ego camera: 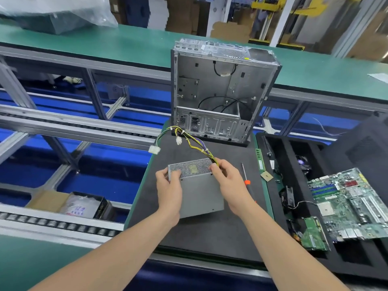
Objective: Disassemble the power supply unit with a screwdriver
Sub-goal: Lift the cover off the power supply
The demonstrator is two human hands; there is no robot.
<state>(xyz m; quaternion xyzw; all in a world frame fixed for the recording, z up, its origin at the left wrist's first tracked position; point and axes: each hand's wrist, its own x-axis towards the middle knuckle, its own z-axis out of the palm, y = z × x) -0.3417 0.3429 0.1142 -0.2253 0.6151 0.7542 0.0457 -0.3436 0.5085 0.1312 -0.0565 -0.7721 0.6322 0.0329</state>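
1. Power supply unit (199,192) lies on dark mat (220,227), mesh side facing away.
2. Left hand (169,189) grips its left edge, fingers curled over the mesh corner.
3. Right hand (227,181) grips the right far corner by the cable bundle (189,141).
4. Screwdriver (245,177) lies just right, untouched.
5. Open computer case (220,91) stands behind.
6. Motherboard (352,204) sits in tray on the right.

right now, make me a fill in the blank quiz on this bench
The left hand and right hand grip the power supply unit, whose cable bundle ends in ____ connectors. The screwdriver lies on the dark mat, in ____ hand. The motherboard lies to the mat's ____.
Missing words: white; neither; right.
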